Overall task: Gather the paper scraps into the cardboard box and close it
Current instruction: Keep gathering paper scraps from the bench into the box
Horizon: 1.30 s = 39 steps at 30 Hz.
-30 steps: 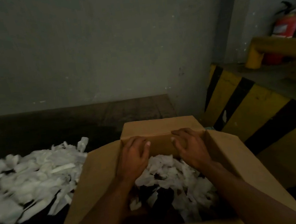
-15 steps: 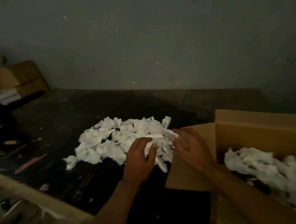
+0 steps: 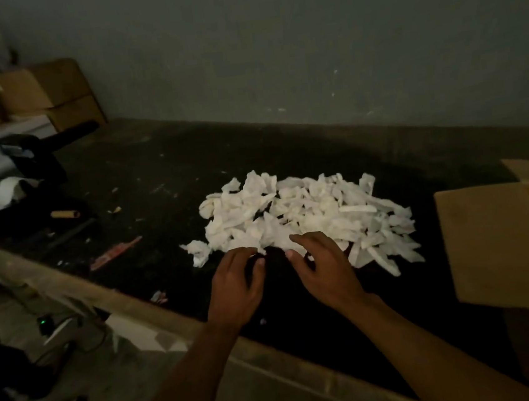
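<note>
A heap of white paper scraps (image 3: 307,215) lies on the dark table top (image 3: 155,166). My left hand (image 3: 238,288) hovers at the heap's near edge, fingers spread and empty. My right hand (image 3: 324,266) is beside it, palm down, fingertips touching the closest scraps, holding nothing. The cardboard box (image 3: 502,240) stands at the right edge of the view with its flap laid outward toward the heap; its inside is mostly out of frame.
Stacked cardboard boxes (image 3: 46,92) sit at the far left by the wall. A black tool (image 3: 36,155), a small roll (image 3: 65,214) and bits of litter lie on the table's left part. The table's pale front edge (image 3: 130,299) runs diagonally; the floor lies below.
Both hands left the box, where they pressed scraps down, and swung left to the heap on the table. The view turned left, pushing the box to the right edge.
</note>
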Each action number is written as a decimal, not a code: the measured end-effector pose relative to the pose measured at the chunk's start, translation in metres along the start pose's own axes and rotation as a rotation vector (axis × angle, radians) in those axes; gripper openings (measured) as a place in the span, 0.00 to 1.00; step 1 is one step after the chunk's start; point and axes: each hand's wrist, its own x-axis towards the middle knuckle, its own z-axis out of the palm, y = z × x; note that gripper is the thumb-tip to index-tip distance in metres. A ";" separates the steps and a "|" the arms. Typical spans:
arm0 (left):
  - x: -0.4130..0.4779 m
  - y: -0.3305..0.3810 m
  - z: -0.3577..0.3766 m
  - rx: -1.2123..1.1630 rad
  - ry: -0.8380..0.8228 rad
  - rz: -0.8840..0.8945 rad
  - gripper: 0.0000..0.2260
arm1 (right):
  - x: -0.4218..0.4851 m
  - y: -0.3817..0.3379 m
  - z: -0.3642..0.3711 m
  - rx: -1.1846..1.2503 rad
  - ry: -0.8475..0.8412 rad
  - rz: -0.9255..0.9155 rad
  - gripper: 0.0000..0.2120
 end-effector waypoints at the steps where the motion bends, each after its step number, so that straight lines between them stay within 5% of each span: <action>1: -0.002 -0.011 -0.001 -0.011 -0.014 -0.001 0.12 | -0.001 -0.001 0.010 -0.017 -0.016 0.007 0.25; 7: -0.005 -0.060 0.018 -0.065 -0.039 -0.085 0.20 | 0.012 0.011 0.046 -0.087 -0.117 0.061 0.20; 29: 0.109 -0.146 0.085 -0.069 0.029 -0.171 0.14 | 0.140 0.111 0.132 0.150 -0.028 0.069 0.20; 39: 0.106 -0.185 0.100 0.212 -0.018 -0.464 0.34 | 0.139 0.119 0.159 -0.079 0.022 0.030 0.30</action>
